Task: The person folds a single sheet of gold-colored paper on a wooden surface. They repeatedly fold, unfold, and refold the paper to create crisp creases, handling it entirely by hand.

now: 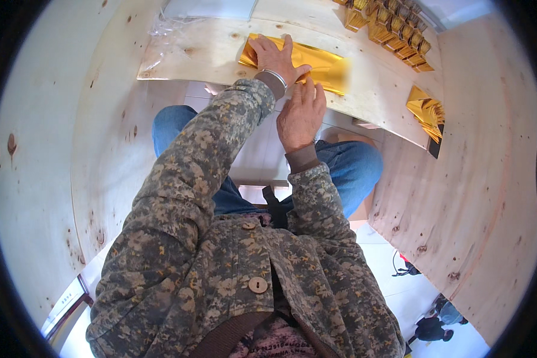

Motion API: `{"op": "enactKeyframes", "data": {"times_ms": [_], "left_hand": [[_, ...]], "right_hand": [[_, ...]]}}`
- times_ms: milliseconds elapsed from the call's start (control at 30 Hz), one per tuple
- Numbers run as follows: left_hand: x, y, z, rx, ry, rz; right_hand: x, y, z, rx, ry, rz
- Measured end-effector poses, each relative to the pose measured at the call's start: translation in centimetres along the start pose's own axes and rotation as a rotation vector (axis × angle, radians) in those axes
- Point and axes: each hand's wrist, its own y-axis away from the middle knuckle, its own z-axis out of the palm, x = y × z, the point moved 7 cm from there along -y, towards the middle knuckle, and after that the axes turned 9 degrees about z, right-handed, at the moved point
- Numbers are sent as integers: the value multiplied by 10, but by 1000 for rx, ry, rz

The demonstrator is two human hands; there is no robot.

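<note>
A sheet of shiny gold foil paper (327, 67) lies lengthwise on the wooden table near its front edge. My left hand (277, 61) is spread over the left and middle part of it, fingers apart and pressing down. Close below, my right hand (301, 118) reaches up with its fingers stretched out, and their tips touch the near edge of the paper by my left thumb. The thumb of my right hand is hidden. A blurred patch covers the sheet's right end.
Folded gold paper pieces (394, 30) stand in rows at the back right. Another gold paper bundle (426, 112) lies at the table's right end on something dark. Clear plastic film (168, 36) rests at the left. Wooden panels (459, 179) rise on both sides.
</note>
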Motion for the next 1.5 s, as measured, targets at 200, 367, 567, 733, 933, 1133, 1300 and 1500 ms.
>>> {"op": "enactKeyframes", "data": {"times_ms": [200,367,567,733,933,1133,1300,1500], "left_hand": [[-1,-4,4,-16,27,9],[-1,-4,6,19,-11,12],[-2,-1,1,-2,5,25],[-1,2,-3,35,13,22],[-2,2,-1,85,37,24],[-1,2,-1,55,42,24],[-2,4,-3,-29,19,3],[-2,3,-6,14,46,-7]], "right_hand": [[-1,-2,14,-126,-60,-95],[1,-3,24,-155,-80,-117],[16,1,24,-125,61,-21],[47,6,19,-52,136,79],[87,6,-9,48,167,295],[71,-39,-38,203,-115,-20],[59,-99,-2,18,-109,-173],[74,-98,37,-162,131,-231]]}}
